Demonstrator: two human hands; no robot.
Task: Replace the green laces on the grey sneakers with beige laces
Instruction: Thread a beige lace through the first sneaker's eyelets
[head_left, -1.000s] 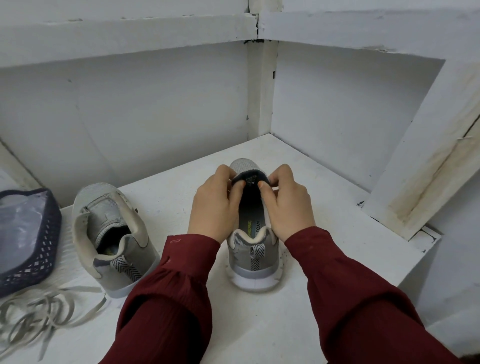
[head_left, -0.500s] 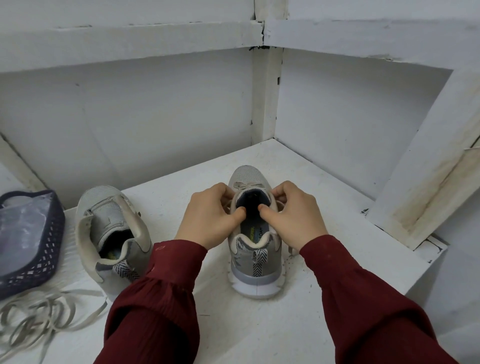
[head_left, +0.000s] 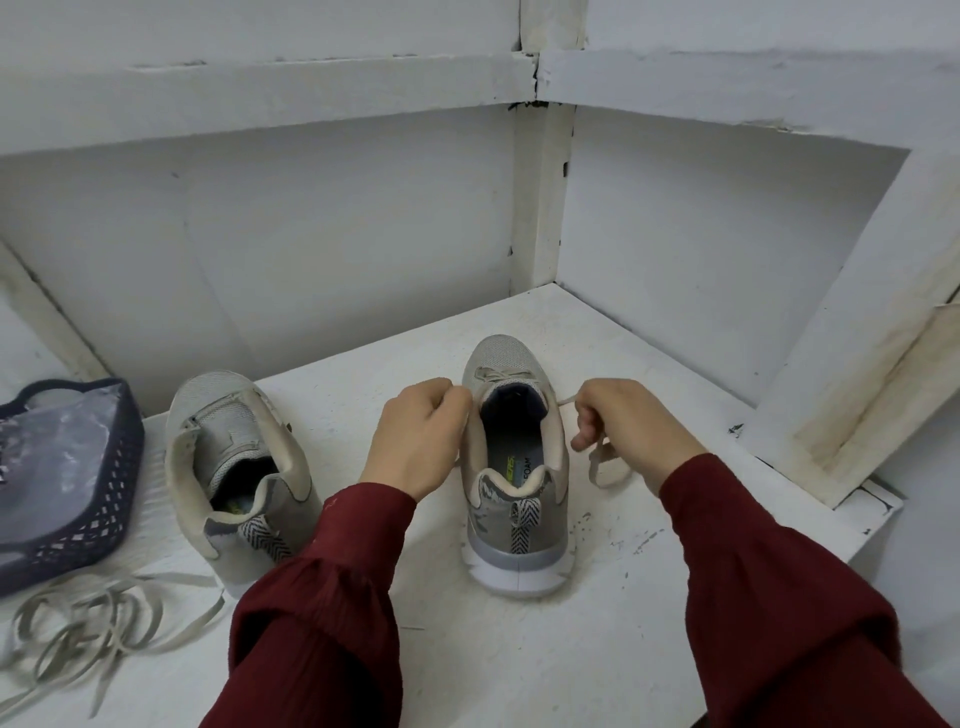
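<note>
Left hand is balled up tight against the sneaker's left side, right hand is on its right, fingers pinching the lace.

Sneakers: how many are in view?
2. One sneaker stands between the left hand and right hand; the other sneaker sits left of it, beside the dark basket. None seems hidden.

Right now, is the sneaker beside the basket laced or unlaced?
Unlaced: no lace shows across the tongue of the sneaker beside the basket, and loose laces lie on the table before it.
</note>
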